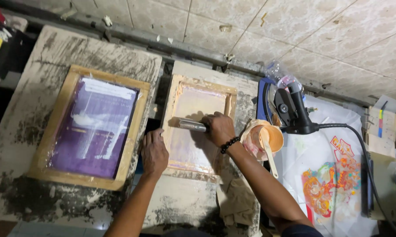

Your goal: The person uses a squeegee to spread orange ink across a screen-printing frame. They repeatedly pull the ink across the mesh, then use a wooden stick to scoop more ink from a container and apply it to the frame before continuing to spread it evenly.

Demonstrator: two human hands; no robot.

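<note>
A small wooden printing screen frame (176,109) lies on a paint-stained board in the middle. My right hand (218,127), with a dark bead bracelet at the wrist, grips the metal handle of a squeegee (191,125) that lies across the screen's mesh. My left hand (153,151) presses flat on the frame's left edge, holding nothing. To the left lies a bigger wooden screen frame (60,109) with purple mesh streaked white.
An orange cup with a spatula (268,140) stands right of the small frame. Beyond it are a black heat gun (294,109) with its cable, a white sheet with a colourful print (334,184) and a plastic bottle (279,72). A tiled floor runs behind.
</note>
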